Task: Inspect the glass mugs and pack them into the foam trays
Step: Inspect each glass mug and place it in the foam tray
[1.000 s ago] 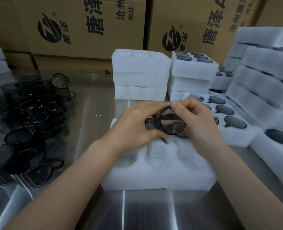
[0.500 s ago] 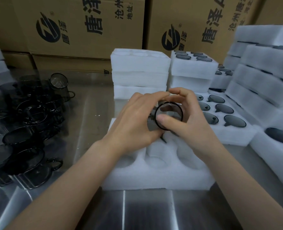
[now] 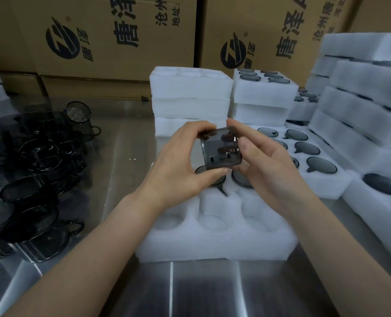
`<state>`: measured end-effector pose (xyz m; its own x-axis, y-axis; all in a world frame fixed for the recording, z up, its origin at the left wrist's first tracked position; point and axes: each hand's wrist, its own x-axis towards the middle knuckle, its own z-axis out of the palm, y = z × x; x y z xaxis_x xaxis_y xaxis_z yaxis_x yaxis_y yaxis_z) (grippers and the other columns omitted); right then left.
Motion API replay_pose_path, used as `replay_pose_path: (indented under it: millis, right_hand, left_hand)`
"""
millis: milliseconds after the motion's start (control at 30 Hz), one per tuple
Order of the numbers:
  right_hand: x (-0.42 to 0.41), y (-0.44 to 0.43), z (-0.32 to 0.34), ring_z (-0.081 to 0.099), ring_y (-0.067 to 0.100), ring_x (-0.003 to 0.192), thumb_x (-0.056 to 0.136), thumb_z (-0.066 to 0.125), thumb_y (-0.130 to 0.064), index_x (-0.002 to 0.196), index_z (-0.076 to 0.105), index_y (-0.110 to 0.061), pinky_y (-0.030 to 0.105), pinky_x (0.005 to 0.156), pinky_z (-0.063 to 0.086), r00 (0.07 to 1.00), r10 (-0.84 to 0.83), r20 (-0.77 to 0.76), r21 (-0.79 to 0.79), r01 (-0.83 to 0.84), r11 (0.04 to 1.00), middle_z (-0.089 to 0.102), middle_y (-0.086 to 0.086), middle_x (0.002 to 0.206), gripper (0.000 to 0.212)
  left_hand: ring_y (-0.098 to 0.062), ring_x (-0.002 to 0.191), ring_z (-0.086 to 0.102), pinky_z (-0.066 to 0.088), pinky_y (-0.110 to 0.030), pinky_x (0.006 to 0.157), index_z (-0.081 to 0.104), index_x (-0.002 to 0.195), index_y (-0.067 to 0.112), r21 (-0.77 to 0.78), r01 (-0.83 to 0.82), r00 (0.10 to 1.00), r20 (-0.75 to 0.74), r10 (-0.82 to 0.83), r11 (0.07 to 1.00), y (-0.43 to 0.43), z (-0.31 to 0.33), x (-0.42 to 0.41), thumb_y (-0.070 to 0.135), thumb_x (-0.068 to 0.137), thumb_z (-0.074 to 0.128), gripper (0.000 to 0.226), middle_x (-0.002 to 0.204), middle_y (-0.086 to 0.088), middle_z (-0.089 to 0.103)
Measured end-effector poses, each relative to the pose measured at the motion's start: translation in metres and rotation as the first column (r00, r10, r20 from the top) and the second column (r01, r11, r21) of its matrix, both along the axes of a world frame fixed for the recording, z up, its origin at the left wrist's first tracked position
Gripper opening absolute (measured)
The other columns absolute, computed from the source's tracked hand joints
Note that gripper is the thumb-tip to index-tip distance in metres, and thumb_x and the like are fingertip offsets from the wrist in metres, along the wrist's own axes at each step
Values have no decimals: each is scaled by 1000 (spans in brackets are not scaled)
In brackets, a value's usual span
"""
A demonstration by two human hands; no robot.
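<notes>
Left hand [image 3: 178, 168] and right hand [image 3: 265, 165] are clasped round one glass mug [image 3: 221, 149] | mug is held on its side, axis judged hand-to-hand, above foam tray [image 3: 213, 245] | empty near-row pockets are seen below, nearer the person; neither hand is favoured.
</notes>
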<state>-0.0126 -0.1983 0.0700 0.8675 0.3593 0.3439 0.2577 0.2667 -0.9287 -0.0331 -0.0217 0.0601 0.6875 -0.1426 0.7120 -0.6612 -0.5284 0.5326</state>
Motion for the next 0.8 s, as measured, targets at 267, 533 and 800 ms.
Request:
replay_pose_path:
  millis: [267, 533, 800]
  right_hand:
    - [-6, 7, -3, 63, 8, 75, 66, 78, -22, 93, 60, -19, 24, 68, 53, 966, -198, 168, -130, 221, 967, 67, -7, 85, 32]
    - [-5, 6, -1, 59, 8, 61, 79, 71, -30, 72, 56, -17, 19, 58, 47, 952, -272, 139, -83, 285, 955, 66, -7, 64, 20]
    - [3, 1, 0, 64, 21, 84, 82, 59, -28, 90, 70, -12, 35, 81, 50, 995, -67, -77, 67, 73, 995, 71, 8, 89, 21]
  left_hand:
    - [-9, 114, 58, 48, -31, 95, 56, 131, 14, 164, 40, 997, 57, -50, 986, 1, -3, 4, 19, 72, 84, 66, 123, 3, 63]
    - [-10, 117, 57, 48, -34, 97, 53, 133, 15, 229, 73, 992, 85, -95, 971, 0, -4, 5, 19, 71, 83, 69, 127, 9, 60]
    - [-7, 118, 55, 45, -32, 101, 51, 135, 19, 137, 75, 997, -1, -76, 988, 2, -4, 4, 31, 72, 80, 70, 128, 11, 59]
